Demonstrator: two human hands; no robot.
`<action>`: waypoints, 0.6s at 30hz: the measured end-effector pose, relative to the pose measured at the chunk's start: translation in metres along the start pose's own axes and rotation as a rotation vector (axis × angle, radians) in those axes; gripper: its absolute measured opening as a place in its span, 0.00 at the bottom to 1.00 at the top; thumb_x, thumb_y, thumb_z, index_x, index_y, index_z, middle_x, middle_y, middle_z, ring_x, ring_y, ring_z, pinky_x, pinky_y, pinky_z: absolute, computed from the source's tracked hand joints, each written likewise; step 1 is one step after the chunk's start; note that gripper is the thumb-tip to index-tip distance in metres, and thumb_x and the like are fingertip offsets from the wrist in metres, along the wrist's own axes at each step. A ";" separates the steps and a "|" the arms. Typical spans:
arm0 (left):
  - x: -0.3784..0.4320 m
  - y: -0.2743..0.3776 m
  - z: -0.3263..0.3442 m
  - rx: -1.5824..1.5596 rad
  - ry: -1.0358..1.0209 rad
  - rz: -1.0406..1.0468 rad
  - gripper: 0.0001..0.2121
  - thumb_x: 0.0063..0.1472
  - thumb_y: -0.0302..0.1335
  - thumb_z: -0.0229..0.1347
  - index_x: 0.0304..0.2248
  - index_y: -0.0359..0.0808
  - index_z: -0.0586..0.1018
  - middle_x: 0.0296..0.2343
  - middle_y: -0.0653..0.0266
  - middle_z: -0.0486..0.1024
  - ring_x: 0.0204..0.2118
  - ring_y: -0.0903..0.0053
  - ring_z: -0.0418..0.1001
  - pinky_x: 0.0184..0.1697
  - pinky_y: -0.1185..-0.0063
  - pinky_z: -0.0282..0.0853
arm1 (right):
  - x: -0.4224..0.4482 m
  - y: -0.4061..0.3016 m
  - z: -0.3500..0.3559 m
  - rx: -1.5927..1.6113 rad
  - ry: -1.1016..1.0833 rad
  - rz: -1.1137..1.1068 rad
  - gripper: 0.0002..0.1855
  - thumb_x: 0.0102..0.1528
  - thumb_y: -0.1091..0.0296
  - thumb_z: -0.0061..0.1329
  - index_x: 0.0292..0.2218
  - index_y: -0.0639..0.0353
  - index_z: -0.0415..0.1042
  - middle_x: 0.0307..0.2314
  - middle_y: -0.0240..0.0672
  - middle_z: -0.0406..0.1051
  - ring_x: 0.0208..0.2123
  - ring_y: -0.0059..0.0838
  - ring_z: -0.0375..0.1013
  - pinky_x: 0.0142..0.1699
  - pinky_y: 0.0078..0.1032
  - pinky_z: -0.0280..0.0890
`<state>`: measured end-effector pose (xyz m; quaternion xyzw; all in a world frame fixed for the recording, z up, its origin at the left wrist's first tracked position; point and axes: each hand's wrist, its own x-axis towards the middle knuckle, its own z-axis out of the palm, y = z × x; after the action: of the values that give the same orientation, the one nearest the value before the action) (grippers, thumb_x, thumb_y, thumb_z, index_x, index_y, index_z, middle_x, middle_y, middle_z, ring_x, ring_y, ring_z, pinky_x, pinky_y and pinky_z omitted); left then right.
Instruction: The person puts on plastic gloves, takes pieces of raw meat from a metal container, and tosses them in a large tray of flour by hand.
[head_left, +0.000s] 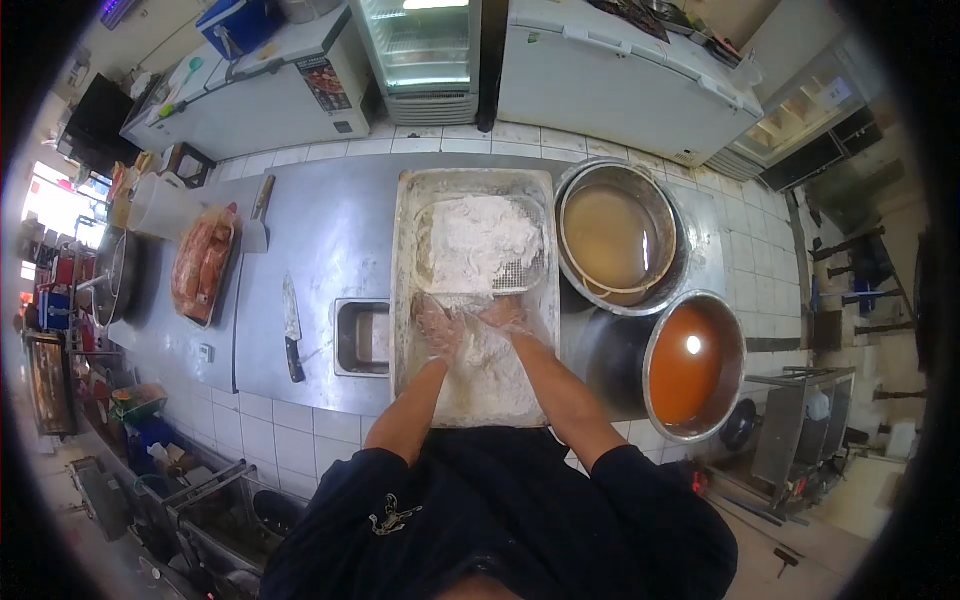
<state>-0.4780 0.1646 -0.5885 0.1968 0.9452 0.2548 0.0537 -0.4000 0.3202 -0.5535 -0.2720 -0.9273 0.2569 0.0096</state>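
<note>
A large rectangular tray (403, 360) dusted with white flour (480, 375) lies before me. In its far half sits a mesh basket (517, 279) heaped with flour-coated pieces (480, 232). My left hand (440, 328), in a clear plastic glove, is in the flour at the near left corner of the basket. My right hand (506, 315), also in clear plastic, is at the basket's near right side. Flour and blur hide the fingertips, so I cannot tell whether either hand grips the basket or the flour.
Right of the tray stand a pot of cloudy liquid (611, 232) and a steel bowl of orange liquid (686, 375). To the left are a small steel pan (364, 337), a knife (292, 330), a cleaver (257, 225) and a tray of wrapped raw meat (202, 266). Chest freezers (622, 90) stand beyond.
</note>
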 end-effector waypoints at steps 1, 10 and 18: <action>-0.001 -0.005 0.003 -0.030 0.022 -0.009 0.41 0.51 0.41 0.54 0.57 0.24 0.51 0.56 0.40 0.50 0.60 0.51 0.47 0.63 0.64 0.43 | 0.002 -0.005 0.007 0.089 -0.115 0.030 0.48 0.40 0.35 0.52 0.55 0.59 0.59 0.55 0.50 0.56 0.57 0.51 0.53 0.61 0.41 0.49; -0.025 0.007 -0.021 -0.027 -0.027 0.090 0.34 0.52 0.42 0.52 0.54 0.28 0.60 0.48 0.42 0.65 0.50 0.52 0.64 0.55 0.65 0.58 | -0.037 -0.040 0.014 0.203 -0.014 -0.046 0.29 0.45 0.50 0.49 0.46 0.59 0.70 0.41 0.47 0.70 0.41 0.49 0.69 0.47 0.40 0.64; -0.035 -0.026 -0.060 0.412 -0.438 0.497 0.36 0.49 0.51 0.53 0.51 0.32 0.67 0.38 0.50 0.72 0.41 0.59 0.70 0.47 0.65 0.63 | -0.078 -0.055 -0.034 -0.003 -0.111 -0.052 0.30 0.43 0.52 0.51 0.45 0.61 0.69 0.37 0.48 0.71 0.39 0.46 0.70 0.45 0.39 0.65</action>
<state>-0.4668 0.1022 -0.5501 0.4762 0.8662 0.0167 0.1503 -0.3556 0.2568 -0.4878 -0.2334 -0.9335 0.2700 -0.0355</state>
